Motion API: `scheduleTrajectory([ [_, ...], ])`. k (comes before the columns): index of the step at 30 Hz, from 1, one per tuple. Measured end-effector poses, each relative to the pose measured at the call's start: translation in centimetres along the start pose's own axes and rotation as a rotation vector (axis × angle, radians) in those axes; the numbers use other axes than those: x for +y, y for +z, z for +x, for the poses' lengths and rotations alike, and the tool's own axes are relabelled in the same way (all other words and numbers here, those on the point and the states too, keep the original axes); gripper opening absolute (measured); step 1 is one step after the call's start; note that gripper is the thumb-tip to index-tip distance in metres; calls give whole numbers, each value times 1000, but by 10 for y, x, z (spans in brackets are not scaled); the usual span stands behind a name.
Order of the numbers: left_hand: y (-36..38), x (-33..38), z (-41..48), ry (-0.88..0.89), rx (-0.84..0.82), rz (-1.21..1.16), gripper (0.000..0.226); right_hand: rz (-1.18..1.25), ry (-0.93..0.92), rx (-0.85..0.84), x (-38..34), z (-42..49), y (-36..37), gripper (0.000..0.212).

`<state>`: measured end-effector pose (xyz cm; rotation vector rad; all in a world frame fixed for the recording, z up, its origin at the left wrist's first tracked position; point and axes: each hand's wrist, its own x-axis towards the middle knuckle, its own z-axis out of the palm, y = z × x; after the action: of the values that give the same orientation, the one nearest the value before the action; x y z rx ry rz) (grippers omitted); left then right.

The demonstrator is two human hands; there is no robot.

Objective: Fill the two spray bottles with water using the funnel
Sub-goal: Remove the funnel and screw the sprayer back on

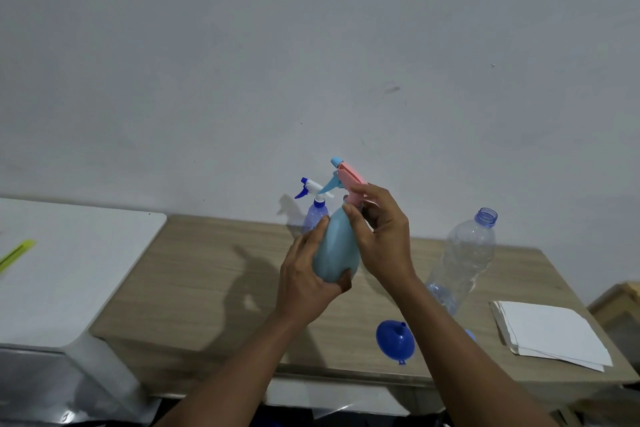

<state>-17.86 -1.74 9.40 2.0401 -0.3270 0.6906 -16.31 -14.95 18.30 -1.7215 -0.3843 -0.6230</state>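
- Blue funnel point(395, 341) lies near the front edge of the wooden table point(207, 274), wide mouth down and spout pointing up, just left of the right forearm and touching neither hand.
- Small blue cap-like piece point(470, 334) peeks out from behind the right forearm; what it is cannot be told for sure.
- White sheets of paper point(550, 333) sit in a loose stack at the table's right front.
- Left hand point(304, 281) grips the lower body of the teal spray bottle point(336, 250), with the thumb up along its side and the fingers wrapped under its base.
- Right hand point(384, 236) has its fingers curled round the bottle's neck, right under the pink trigger head point(351, 184).
- Teal bottle is held off the table between the two hands, tipped slightly, with its light-blue nozzle aimed up and left; the head is on the bottle.
- Clear plastic water bottle point(464, 253) stands to the right of the hands with its neck uncapped; how much water it holds cannot be told.
- Purple-tinted spray bottle point(315, 213), with a white and blue trigger head, stands on the table behind the left hand, close to the wall point(311, 45).
- White surface point(69, 253) adjoins the table's left side, with a yellow-green strip point(17, 253) on it.
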Motion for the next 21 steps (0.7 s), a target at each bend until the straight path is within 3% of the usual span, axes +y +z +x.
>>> scheduleTrajectory([
  [3, 1, -4, 0, -3, -25, -26, 106, 130, 144, -11, -3, 6, -7, 43],
  [8, 4, -3, -4, 5, -35, -91, 107, 157, 206, -86, 3, 9, -10, 44],
  [17, 9, -2, -10, 82, -75, -150, 91, 59, 202, -47, 1, 10, -7, 13],
  [21, 10, -3, -12, 114, -86, -156, 84, 57, 178, 17, 5, 14, -9, 24],
])
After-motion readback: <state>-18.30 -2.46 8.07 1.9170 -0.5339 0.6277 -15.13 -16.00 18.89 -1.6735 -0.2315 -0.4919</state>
